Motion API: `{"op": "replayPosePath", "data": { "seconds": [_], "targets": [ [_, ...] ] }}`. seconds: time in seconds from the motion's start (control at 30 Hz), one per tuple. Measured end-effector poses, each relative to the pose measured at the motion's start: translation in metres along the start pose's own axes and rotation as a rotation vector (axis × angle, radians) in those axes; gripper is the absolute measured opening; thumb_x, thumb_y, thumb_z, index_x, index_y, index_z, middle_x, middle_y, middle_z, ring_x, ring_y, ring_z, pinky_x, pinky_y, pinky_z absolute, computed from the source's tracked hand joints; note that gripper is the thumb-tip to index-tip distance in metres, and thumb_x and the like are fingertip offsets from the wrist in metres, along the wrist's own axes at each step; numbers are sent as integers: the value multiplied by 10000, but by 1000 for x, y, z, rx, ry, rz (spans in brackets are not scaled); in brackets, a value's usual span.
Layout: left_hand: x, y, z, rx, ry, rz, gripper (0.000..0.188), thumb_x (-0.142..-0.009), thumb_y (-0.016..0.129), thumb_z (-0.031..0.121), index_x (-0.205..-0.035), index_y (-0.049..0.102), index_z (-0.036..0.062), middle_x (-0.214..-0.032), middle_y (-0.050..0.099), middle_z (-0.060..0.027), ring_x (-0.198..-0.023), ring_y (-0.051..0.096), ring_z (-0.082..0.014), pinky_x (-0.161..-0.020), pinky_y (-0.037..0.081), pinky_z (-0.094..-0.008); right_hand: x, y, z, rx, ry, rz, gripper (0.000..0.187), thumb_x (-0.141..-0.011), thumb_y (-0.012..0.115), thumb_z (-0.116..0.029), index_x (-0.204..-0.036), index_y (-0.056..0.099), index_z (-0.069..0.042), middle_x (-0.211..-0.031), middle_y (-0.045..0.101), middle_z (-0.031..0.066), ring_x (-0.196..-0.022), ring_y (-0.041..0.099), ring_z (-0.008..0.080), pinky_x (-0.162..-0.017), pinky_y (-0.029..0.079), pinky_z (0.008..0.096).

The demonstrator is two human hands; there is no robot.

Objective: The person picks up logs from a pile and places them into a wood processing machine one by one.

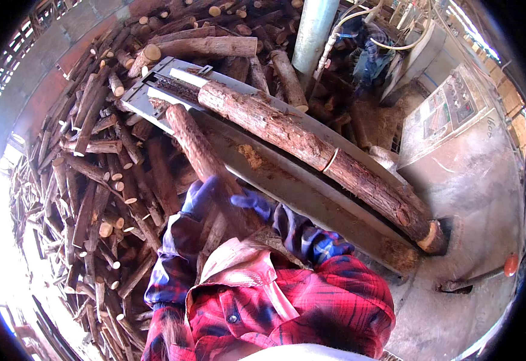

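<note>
"So where's the log (194, 141)?"

"Slanting up in front of the person's chest, its upper end over the near edge of the metal trough (320, 207)! The lower end's a blur by the red checked shirt (335, 295)."

"And the hands?"

"Gloved, both of them! Left hand (198, 195): fingers bent round the log's left side, holding it. Right hand (256, 205): fingers partly stretched, tips at the other side; whether they're gripping, I can't tell."

"What's in the trough?"

"Two thick logs (269, 123) lying end to end, a thin gap between them! The nearer one's end sits at a dark hole in the grey machine (473, 198)."

"Further out?"

"A lever with an orange-red knob (511, 265) on the right, a pale pipe (315, 39) beyond the trough, and a great woodpile (88, 174) heaped up left!"
</note>
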State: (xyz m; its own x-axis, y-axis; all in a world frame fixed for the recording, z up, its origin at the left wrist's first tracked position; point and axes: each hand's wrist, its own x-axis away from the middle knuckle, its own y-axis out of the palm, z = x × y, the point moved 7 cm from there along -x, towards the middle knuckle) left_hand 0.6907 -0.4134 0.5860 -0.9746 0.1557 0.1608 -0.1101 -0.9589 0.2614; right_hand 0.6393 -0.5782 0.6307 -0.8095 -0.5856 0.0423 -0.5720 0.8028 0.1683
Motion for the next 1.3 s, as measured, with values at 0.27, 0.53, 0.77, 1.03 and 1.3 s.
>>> {"op": "replayPosePath", "data": {
  "seconds": [0.27, 0.53, 0.77, 1.03, 1.3],
  "targets": [
    [-38, -41, -48, 943, -180, 179, 541, -884, 694, 509, -1148, 691, 37, -1014, 708, -135, -913, 659, -287, -900, 519, -442, -13, 21, 20, -51, 88, 15, 859, -852, 774, -345, -1508, 332, -9, -1424, 482, 127, -1285, 482, 240, -1116, 365, 409],
    [-57, -12, 37, 725, 93, 120, 568, -916, 651, 506, -1251, 617, 49, -1069, 695, -116, -935, 668, -226, -875, 539, -381, -74, -42, 147, -212, 171, -45, 798, -815, 766, -201, -1494, 367, -69, -1204, 585, 31, -990, 608, 167, -823, 533, 318],
    [-21, -53, 153, 173, 523, 351, 519, -931, 711, 202, -1343, 520, -49, -1241, 623, -113, -1143, 587, -180, -1016, 459, -327, -271, -94, -65, 126, -220, -6, 822, -768, 818, -267, -1442, 406, -41, -1276, 590, 143, -1125, 598, 258, -943, 510, 378],
    [129, -198, -94, -135, -75, 720, 557, -902, 731, 356, -1259, 597, -50, -1121, 651, -76, -1026, 592, -173, -906, 472, -316, -374, -187, -66, 1322, 5, 145, 1164, -649, 888, -490, -1534, 278, -41, -1432, 501, 216, -1310, 499, 359, -1091, 406, 433],
    [431, -201, -359, 164, -566, 1206, 393, -889, 715, 419, -942, 712, 30, -757, 628, -20, -653, 563, -160, -576, 433, -334, -374, -278, -6, 1454, 30, 95, 1204, -635, 839, -606, -1547, 273, -61, -1520, 389, 254, -1392, 398, 420, -1152, 336, 473]
  ]
}}
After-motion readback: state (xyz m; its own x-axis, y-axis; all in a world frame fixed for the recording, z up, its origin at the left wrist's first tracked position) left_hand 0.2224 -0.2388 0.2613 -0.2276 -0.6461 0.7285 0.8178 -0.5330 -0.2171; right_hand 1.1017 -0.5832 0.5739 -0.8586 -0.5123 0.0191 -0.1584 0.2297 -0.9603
